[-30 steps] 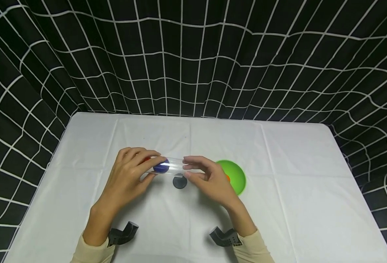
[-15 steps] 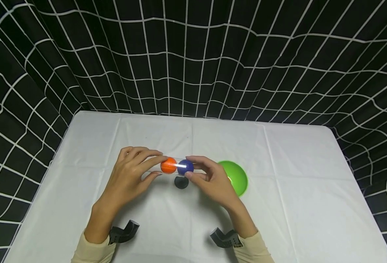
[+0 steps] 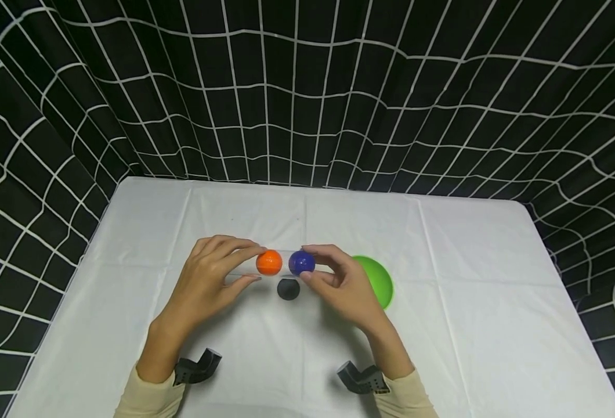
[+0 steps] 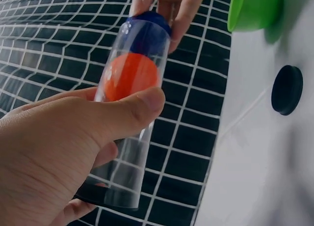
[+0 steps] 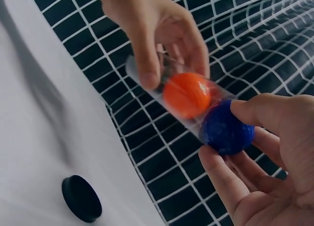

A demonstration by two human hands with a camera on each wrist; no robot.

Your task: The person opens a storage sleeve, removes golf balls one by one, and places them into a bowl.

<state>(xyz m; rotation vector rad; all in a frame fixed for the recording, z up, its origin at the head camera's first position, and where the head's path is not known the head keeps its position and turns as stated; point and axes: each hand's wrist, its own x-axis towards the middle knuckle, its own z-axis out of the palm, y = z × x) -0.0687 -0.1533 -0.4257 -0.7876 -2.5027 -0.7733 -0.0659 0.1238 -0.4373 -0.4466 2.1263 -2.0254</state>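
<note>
My left hand grips a clear plastic tube held level above the table, thumb in front and fingers behind. Inside it, just past my left fingertips, sits an orange ball. A blue ball is at the tube's right, open end, pinched between the thumb and fingers of my right hand. In the right wrist view the blue ball shows partly out of the tube mouth, close to the orange ball. The tube has a dark closed end by my left palm.
A black round cap lies on the white tablecloth right below the tube. A green bowl stands just right of my right hand, partly hidden by it. A black curtain with a white grid closes off the back and sides.
Both balls have travelled right along the tube. The blue one has reached the open end, where my right fingers now pinch it; the orange one has come out from behind my left fingers.
</note>
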